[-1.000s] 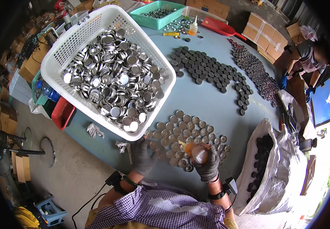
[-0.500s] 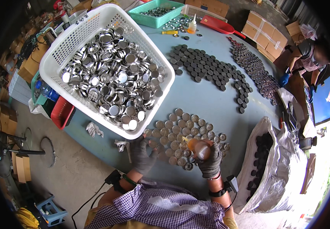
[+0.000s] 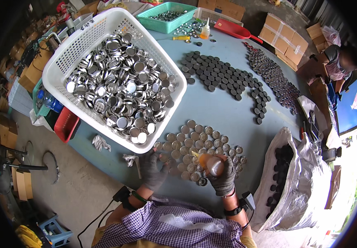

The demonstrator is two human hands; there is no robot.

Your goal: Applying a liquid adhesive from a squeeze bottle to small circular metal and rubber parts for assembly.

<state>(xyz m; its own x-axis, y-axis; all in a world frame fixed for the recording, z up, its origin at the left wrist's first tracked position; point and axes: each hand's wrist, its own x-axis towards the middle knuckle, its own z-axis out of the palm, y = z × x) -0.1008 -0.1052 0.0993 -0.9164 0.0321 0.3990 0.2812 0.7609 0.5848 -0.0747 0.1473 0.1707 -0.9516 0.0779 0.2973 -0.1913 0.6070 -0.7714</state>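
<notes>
My right hand (image 3: 224, 178), in a dark grey glove, is wrapped round a squeeze bottle (image 3: 214, 165) of amber liquid. The bottle lies tilted, its yellow nozzle pointing left above a cluster of shallow round metal caps (image 3: 206, 144) on the table. These caps lie mostly in a single layer with their hollow side up. At the cluster's left edge is my gloved left hand (image 3: 153, 171), thumb and fingers apart, holding nothing I can see. Just beyond it stands a large white plastic basket (image 3: 177, 101) heaped with loose silvery caps.
Dark round caps (image 3: 220, 72) spread over the grey-blue table (image 3: 162, 198), with reddish-silver pieces (image 3: 271, 76) farther right. A white sack (image 3: 265, 182) of black caps stands at right. Crumpled cloths (image 3: 101, 143) lie left; a red scoop (image 3: 233, 29) and green basket (image 3: 166, 25) at the back.
My right hand has shifted the bottle slightly left, its nozzle now over different caps. My left hand stays beside the basket, nearly unmoved. The whole view has shifted a little.
</notes>
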